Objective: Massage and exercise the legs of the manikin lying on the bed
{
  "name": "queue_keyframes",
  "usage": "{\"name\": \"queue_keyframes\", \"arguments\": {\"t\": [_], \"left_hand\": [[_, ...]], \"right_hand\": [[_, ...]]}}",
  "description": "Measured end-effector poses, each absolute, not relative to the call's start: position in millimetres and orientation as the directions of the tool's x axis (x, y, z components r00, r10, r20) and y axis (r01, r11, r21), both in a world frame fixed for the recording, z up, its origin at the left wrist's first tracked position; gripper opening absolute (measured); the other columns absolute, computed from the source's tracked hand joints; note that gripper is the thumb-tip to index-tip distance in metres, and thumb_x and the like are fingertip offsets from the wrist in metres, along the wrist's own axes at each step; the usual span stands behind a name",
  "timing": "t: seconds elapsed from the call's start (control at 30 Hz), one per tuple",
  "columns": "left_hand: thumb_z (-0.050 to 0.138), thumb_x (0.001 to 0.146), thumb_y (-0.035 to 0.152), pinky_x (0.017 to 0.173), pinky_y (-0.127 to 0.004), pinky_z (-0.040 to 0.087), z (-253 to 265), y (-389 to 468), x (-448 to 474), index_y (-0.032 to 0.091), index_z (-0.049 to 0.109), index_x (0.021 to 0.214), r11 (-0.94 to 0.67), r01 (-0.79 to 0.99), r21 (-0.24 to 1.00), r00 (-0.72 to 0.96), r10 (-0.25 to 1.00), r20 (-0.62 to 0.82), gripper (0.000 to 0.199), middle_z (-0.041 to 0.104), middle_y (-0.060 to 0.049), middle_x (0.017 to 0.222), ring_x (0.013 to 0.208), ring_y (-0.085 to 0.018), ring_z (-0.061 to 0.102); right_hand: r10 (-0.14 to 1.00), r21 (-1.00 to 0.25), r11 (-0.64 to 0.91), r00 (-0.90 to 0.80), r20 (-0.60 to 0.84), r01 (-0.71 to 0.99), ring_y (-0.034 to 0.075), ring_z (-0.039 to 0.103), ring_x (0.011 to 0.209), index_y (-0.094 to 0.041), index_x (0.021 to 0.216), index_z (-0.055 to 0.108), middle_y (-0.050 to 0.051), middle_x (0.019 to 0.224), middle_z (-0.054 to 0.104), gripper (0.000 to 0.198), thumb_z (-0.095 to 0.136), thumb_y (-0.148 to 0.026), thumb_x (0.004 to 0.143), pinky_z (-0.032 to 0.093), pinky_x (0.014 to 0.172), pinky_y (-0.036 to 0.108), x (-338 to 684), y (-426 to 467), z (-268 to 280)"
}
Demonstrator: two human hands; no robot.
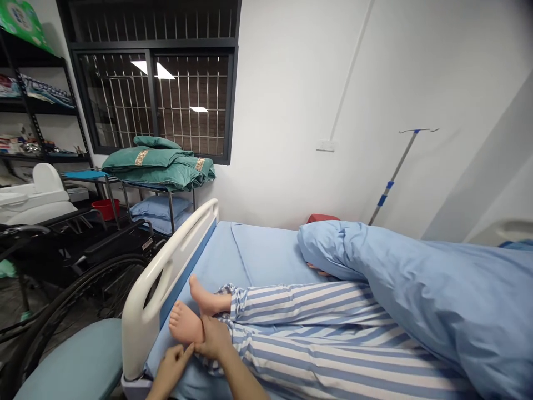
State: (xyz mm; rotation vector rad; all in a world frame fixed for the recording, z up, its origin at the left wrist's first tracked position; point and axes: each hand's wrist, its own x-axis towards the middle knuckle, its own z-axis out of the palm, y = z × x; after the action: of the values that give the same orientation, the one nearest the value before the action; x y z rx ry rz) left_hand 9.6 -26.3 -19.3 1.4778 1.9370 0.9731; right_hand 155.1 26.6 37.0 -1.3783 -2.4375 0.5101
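A care manikin with smooth feet lies on the bed, wearing blue-and-white striped trousers [300,303]. My right hand [214,338] is wrapped around the ankle of its nearer foot [186,323], just beside the trouser cuff. Below that foot, by the heel, is my left hand [172,364], its fingers curled and its fingertips close to my right thumb. Whatever the left fingers pinch is too small or hidden to make out. The farther foot [204,297] rests on the sheet, toes up. A light blue quilt [420,294] is folded back over the manikin's upper part.
The cream bed end board [144,289] rises just left of the feet. Beyond it stand a wheelchair [104,261] and a teal stool seat [79,361]. Green folded bedding [166,166] lies on a rack under the window. A drip pole [391,180] leans behind the bed.
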Motion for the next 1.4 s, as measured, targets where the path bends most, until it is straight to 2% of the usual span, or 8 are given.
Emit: {"name": "queue_keyframes", "arguments": {"t": [0.1, 0.17, 0.3, 0.4, 0.63, 0.87, 1.23, 1.4], "left_hand": [[0.028, 0.072, 0.068, 0.051, -0.026, 0.04, -24, -39, 34, 0.02, 0.04, 0.049, 0.076, 0.469, 0.88, -0.201, 0.979, 0.023, 0.055, 0.045, 0.002, 0.044, 0.049, -0.014, 0.048], [0.031, 0.075, 0.062, 0.053, -0.025, 0.042, -15, -41, 50, 0.02, 0.047, 0.056, 0.043, 0.431, 0.901, -0.199, 0.979, 0.048, 0.049, 0.051, 0.002, 0.049, 0.05, -0.014, 0.05], [0.044, 0.074, 0.051, 0.074, -0.027, 0.047, 12, -34, 85, 0.019, 0.06, 0.083, -0.072, 0.428, 0.901, -0.129, 0.982, 0.14, 0.037, 0.066, -0.004, 0.082, 0.08, -0.019, 0.061], [0.05, 0.069, 0.044, 0.079, -0.029, 0.047, 20, -28, 110, 0.018, 0.06, 0.09, -0.033, 0.503, 0.864, -0.147, 0.981, 0.123, 0.035, 0.067, -0.005, 0.089, 0.087, -0.02, 0.061], [0.045, 0.065, 0.023, 0.063, -0.025, 0.045, 32, -18, 105, 0.018, 0.057, 0.087, 0.073, 0.583, 0.809, -0.181, 0.983, 0.042, 0.025, 0.059, 0.002, 0.061, 0.063, -0.016, 0.059], [0.041, 0.069, 0.026, 0.067, -0.031, 0.042, 77, -23, 57, 0.019, 0.054, 0.079, 0.198, 0.763, 0.615, -0.398, 0.894, 0.206, 0.018, 0.061, -0.006, 0.085, 0.078, -0.022, 0.057], [0.035, 0.071, 0.016, 0.097, -0.033, 0.035, 55, 23, 150, 0.018, 0.057, 0.102, -0.214, 0.824, 0.524, 0.071, 0.958, 0.28, 0.038, 0.06, -0.006, 0.111, 0.107, -0.018, 0.051], [0.037, 0.066, 0.012, 0.106, -0.035, 0.023, 50, 64, 195, 0.011, 0.036, 0.131, -0.25, 0.905, 0.345, 0.206, 0.966, 0.159, 0.065, 0.036, -0.011, 0.138, 0.128, -0.019, 0.029]], "right_hand": [[0.853, -0.556, 0.485, -0.505, 0.131, 0.674, 0.024, 0.056, 0.094, -0.018, 0.108, 0.052, 0.007, 0.106, 0.06, 0.05, 0.06, -0.027, 0.06, 0.044, 0.078, 0.03, 159, 26, 42], [0.86, -0.625, 0.477, -0.473, 0.19, 0.618, 0.022, 0.054, 0.099, -0.017, 0.11, 0.052, 0.007, 0.109, 0.059, 0.048, 0.055, -0.019, 0.062, 0.042, 0.083, 0.028, 166, 25, 45], [0.911, -0.658, 0.409, -0.325, 0.254, 0.633, 0.018, 0.054, 0.095, -0.018, 0.097, 0.055, 0.004, 0.099, 0.06, 0.032, 0.046, -0.015, 0.067, 0.04, 0.084, 0.027, 200, 24, 52], [0.93, -0.637, 0.365, -0.231, 0.286, 0.679, 0.017, 0.054, 0.092, -0.018, 0.091, 0.055, 0.004, 0.094, 0.06, 0.026, 0.043, -0.014, 0.069, 0.039, 0.083, 0.027, 239, 21, 58], [0.958, -0.53, 0.247, -0.123, 0.259, 0.811, 0.018, 0.054, 0.091, -0.017, 0.089, 0.056, 0.005, 0.091, 0.061, 0.025, 0.041, -0.011, 0.07, 0.038, 0.081, 0.026, 324, 10, 53], [0.962, -0.34, 0.183, -0.097, 0.254, 0.922, 0.019, 0.057, 0.082, -0.018, 0.082, 0.058, 0.007, 0.084, 0.062, 0.02, 0.038, -0.017, 0.081, 0.038, 0.071, 0.027, 337, -2, 43], [0.955, -0.272, 0.169, -0.089, 0.284, 0.947, 0.022, 0.058, 0.078, -0.017, 0.08, 0.06, 0.009, 0.079, 0.063, 0.025, 0.036, -0.02, 0.083, 0.039, 0.069, 0.032, 333, -5, 41], [0.959, -0.305, 0.154, -0.067, 0.275, 0.94, 0.024, 0.057, 0.081, -0.016, 0.083, 0.061, 0.011, 0.082, 0.062, 0.024, 0.037, -0.019, 0.08, 0.039, 0.071, 0.034, 334, -3, 38]]}}
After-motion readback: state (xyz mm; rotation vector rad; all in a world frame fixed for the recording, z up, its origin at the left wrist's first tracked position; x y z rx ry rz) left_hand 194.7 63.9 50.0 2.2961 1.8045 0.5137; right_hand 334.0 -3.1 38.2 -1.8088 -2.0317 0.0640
